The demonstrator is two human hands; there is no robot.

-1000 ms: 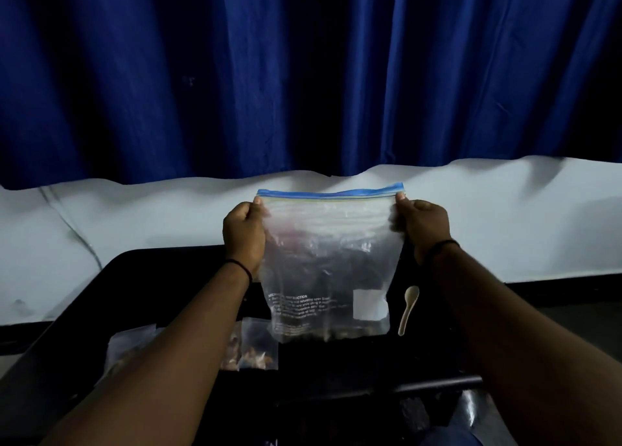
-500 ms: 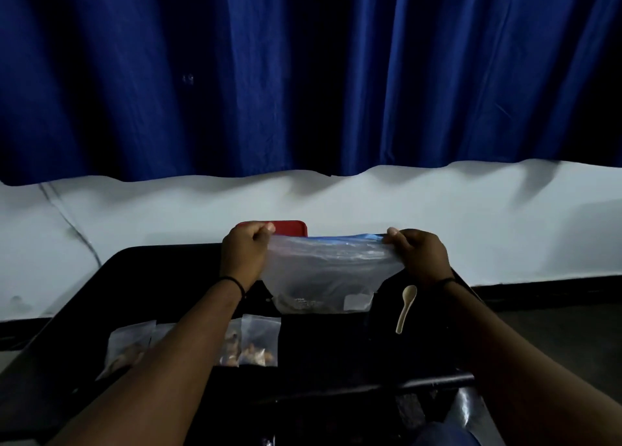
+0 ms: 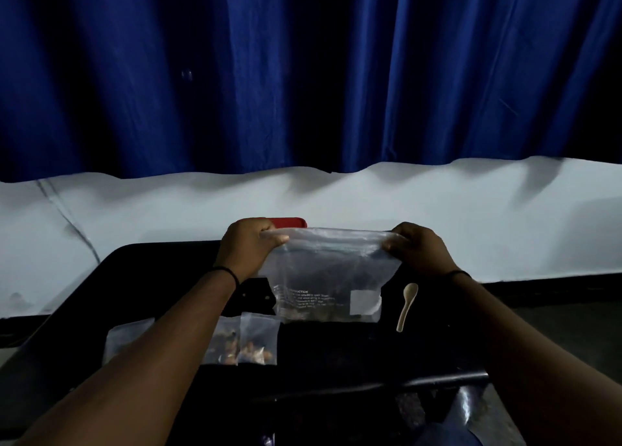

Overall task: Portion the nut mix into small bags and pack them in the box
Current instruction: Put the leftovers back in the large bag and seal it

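Nearest me, three small bags [image 3: 258, 339] lay in a row on the black counter [image 3: 336, 354], partly behind my left forearm. The two I could see well held nuts at the bottom; the leftmost was too dim to judge. A pale spoon [image 3: 406, 306] lay to their right, bowl pointing away from me, apart from everything else.

Just beyond the small bags stood the big clear bag [image 3: 328, 277], its bottom edge at the counter and a little dark nut mix [image 3: 313, 312] gathered in it, behind white printed text and a white label patch. I held it by its top corners. My left hand [image 3: 247, 247] had its grip curled round the top left corner, thumb and fingers pinching the plastic. My right hand [image 3: 419, 248] pinched the top right corner the same way, the rim stretched between the two. Each wrist wore a thin black band.

Behind my left hand, a red lid [image 3: 291, 222] or box edge showed; I could not tell which. Farther off ran a white wall [image 3: 471, 210], and above it hung a blue curtain [image 3: 303, 75].
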